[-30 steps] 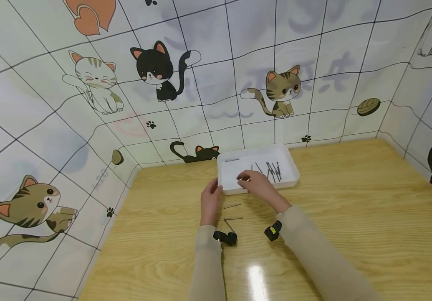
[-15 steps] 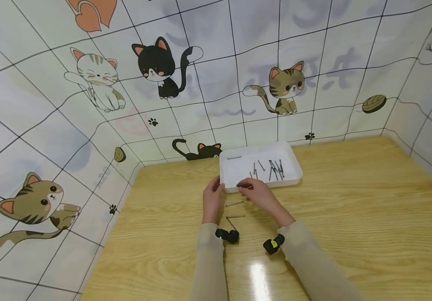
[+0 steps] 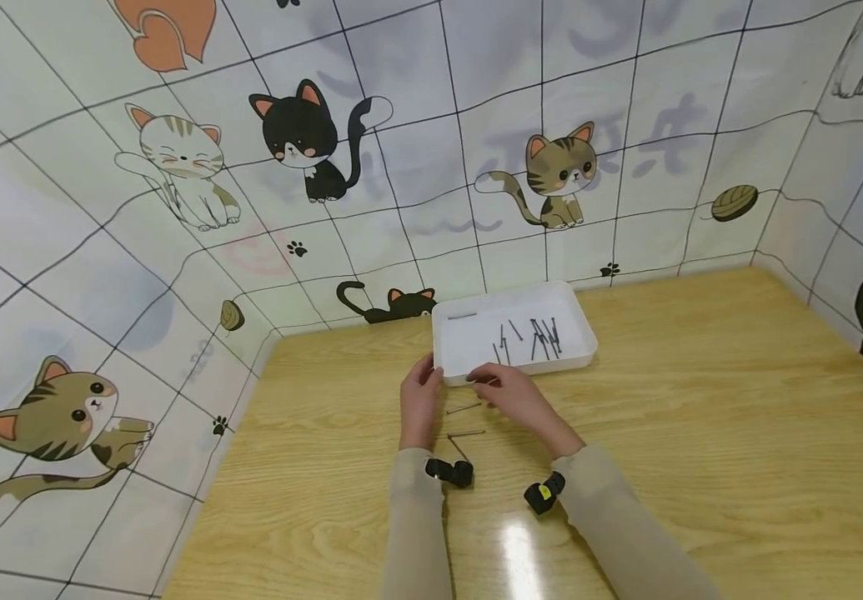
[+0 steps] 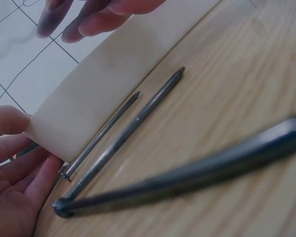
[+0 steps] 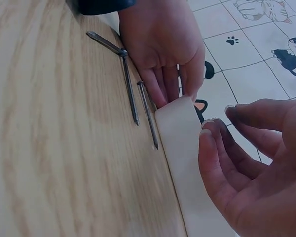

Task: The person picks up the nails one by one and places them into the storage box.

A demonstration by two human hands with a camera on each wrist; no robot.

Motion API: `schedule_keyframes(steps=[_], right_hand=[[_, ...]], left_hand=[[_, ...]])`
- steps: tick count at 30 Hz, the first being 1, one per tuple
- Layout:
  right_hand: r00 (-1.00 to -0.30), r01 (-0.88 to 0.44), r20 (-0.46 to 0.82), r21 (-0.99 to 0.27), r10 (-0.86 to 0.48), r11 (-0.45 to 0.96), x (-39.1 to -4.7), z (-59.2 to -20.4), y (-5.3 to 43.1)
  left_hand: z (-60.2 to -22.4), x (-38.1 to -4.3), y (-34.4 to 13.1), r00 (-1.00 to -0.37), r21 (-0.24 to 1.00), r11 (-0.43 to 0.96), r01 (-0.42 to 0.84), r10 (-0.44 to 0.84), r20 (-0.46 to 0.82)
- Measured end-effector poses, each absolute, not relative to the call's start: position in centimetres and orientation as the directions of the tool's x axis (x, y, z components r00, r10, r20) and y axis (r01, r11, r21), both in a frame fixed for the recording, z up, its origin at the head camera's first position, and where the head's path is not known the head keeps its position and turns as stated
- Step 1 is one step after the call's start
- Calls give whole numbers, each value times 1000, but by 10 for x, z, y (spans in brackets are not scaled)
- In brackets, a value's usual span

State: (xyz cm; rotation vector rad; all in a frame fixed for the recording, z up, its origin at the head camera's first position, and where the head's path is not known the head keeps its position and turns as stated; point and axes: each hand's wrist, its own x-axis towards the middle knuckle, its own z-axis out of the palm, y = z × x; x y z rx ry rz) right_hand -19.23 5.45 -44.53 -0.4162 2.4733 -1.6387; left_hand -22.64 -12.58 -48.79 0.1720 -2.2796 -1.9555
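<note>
A shallow white tray [image 3: 560,363] stands against the back wall with several nails [image 3: 547,337] inside, mostly toward its right half. My left hand [image 3: 419,406] grips the tray's front left corner, thumb at the rim and fingers along the outer side. Over the front rim hovers my right hand [image 3: 523,404], its fingers bent and thumb apart; the right wrist view shows nothing between the fingertips [image 5: 206,132]. In front of the tray lie three nails on the table: a thin nail [image 4: 103,136], a longer nail [image 4: 123,140] and a thick nail [image 4: 187,188] whose head meets the longer one's.
The wooden table [image 3: 701,417] runs up to walls covered in a cat-patterned sheet [image 3: 431,150]. One nail [image 3: 463,316] lies alone at the tray's back left. Black wrist cameras [image 3: 544,493] are strapped on both wrists.
My right hand has drawn back from above the tray's inside to its front rim, uncovering nails there. The left hand stays at the corner. The head view has shifted slightly.
</note>
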Motion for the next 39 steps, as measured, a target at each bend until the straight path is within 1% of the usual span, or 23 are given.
schedule_keyframes(steps=[8,13,16,22,28,31,36,39], right_hand=[[-931,-182,39,-911,-362,370,-194,-452,51],[-912,-230,70,-904,-405,361,-196,-455,51],[-899,-284,97,-873,-428,398,-196,-457,52],[-868,-303,29,-822,-497,481,-192,-456,48],[-803,-468,71,-689,-591,553,-190,-457,40],[-812,-472,72,-664,-579,579,-189,-458,38],[-850,-418,63,-686,-523,596,-187,-459,35],[-857,-413,57,-672,-513,614,-186,-459,34]], left_hand=[[-461,-209,-124,-991,990,138,-11,-134,8],[-459,-210,-123,-991,991,133,-7,-136,12],[-459,-210,-122,-991,991,137,2,-135,21],[-461,-212,-123,-992,991,133,3,-128,20],[-476,-221,-127,-992,991,129,16,-121,32],[-482,-223,-128,-989,991,135,21,-142,40],[-487,-226,-126,-984,988,151,22,-169,48],[-488,-226,-125,-984,987,160,18,-173,46]])
